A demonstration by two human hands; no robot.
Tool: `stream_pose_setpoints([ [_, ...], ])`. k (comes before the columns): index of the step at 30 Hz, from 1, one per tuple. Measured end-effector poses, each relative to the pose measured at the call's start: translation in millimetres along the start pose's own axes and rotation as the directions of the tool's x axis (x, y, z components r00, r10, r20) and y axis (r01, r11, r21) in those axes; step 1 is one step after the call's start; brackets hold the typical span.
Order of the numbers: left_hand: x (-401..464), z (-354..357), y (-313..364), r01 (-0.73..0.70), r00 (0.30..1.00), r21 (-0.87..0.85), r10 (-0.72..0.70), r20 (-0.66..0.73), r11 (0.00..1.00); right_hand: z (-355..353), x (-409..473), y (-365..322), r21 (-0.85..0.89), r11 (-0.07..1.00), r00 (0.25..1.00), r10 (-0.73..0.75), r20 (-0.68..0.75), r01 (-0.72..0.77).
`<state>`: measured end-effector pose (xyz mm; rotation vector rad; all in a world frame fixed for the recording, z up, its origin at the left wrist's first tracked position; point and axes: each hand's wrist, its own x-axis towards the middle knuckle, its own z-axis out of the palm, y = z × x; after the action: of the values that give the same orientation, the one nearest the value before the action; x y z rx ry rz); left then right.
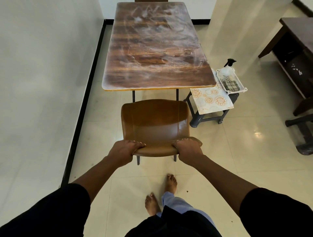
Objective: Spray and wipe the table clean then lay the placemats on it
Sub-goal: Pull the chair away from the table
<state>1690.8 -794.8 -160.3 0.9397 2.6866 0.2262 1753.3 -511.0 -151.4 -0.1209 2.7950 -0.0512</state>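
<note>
A long wooden table (155, 50) streaked with whitish smears stands ahead of me. To its right, a grey stool (205, 116) carries flower-patterned placemats (211, 100) and a white basket (241, 88). In the basket stand a spray bottle (226, 70) with a black nozzle and a dark checked cloth (231, 85). A brown chair (155, 125) stands just short of the table's near end. My left hand (125, 150) grips the left of the chair's back rim, and my right hand (188, 148) grips the right of it.
A white wall with a black skirting (84, 108) runs along the left. Dark wooden furniture (294, 55) stands at the far right. Another chair's back (150, 0) shows at the table's far end. My bare feet (160, 194) are on pale floor tiles behind the chair.
</note>
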Motion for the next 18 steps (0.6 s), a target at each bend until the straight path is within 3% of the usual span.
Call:
stream_pose_setpoints([
  [18, 1.6, 8.0, 3.5, 0.038, 0.999, 0.013, -0.038, 0.014, 0.999, 2.7, -4.5, 5.9, -0.023, 1.0, 1.0, 0.015, -0.007, -0.016],
])
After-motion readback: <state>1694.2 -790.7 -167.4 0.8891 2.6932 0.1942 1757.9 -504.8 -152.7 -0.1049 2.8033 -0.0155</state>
